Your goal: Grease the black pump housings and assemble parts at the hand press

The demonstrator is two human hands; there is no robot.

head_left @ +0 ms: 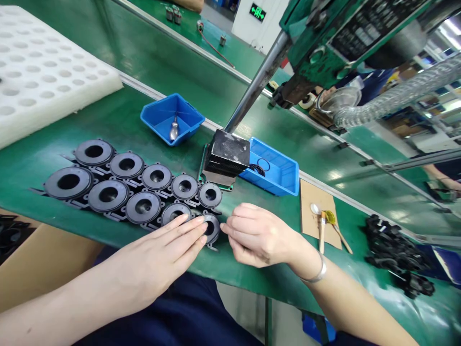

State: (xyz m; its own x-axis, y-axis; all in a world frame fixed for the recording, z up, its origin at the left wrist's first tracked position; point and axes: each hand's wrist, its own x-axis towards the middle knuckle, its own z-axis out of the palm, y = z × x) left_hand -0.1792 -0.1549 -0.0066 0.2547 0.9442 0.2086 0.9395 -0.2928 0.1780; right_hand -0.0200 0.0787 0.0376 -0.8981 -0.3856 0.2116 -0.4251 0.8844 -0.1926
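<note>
Two rows of black round housings (143, 207), each with a grey disc top and a dark central hole, lie side by side on the green table. My left hand (167, 250) rests over the right end of the front row, fingers stretched out flat and close together, touching the last housings. Just right of the end housing (213, 228), my right hand (257, 235) is closed, thumb and fingers pinched together at its edge. Whatever those fingertips hold, if anything, is hidden. A metal bracelet (319, 270) circles the right wrist.
Behind the housings stand a blue bin (158, 117) with a metal-handled tool and a blue tray (284, 173) with black rings. Between them is a press base (230, 149). White foam (72, 98) lies left; brushes (322, 230) on cardboard and a black parts pile (391, 245) lie right.
</note>
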